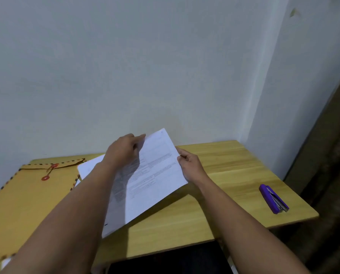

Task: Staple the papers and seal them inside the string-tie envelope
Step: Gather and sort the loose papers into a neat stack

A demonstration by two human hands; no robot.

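I hold white printed papers (153, 180) tilted above the middle of the wooden table (224, 175). My left hand (123, 149) pinches their top edge, and my right hand (191, 165) grips their right edge. A brown string-tie envelope (26, 204) with two red discs and a dashed border lies flat at the table's left. More white paper (90, 168) lies on the table behind my left forearm. A purple stapler (274, 198) lies near the table's right edge, well away from both hands.
The table stands against a pale wall (145, 66), in a corner with a second wall on the right. A dark floor strip (327, 175) runs beside the table's right edge. A dark area (165, 260) lies below the front edge.
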